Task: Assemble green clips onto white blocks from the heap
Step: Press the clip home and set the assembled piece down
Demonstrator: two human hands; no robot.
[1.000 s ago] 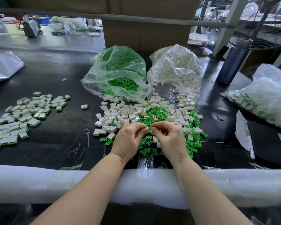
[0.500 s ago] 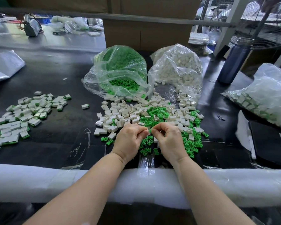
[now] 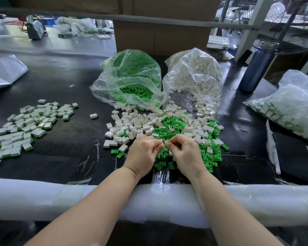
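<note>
Head view: both hands are sitting over the near edge of the mixed heap on the black counter, much as half a second ago, only the fingertips are now drawing slightly apart. The left hand is curling its grip, thumb and forefinger pinched together at the tip; what it is pinching is hidden by the fingers — cannot tell if a white block is inside. The right hand is pinching a small green clip between thumb and forefinger, only a sliver of green showing. The two grips are almost touching, just above the loose green clips lying near the counter's front edge. White blocks are lying scattered left and behind the hands, mixing with green in the middle. Behind the heap, a clear bag of green clips and a clear bag of white blocks are lying open, side by side and touching. Finished pieces — white with green edges — are lying well apart to the left, the pile unchanged, its left end cut off by the frame. Another bag of pieces is lying at the right, partly cut off. A blue bottle is standing upright behind it. Both forearms are resting across the white padded rail.
</note>
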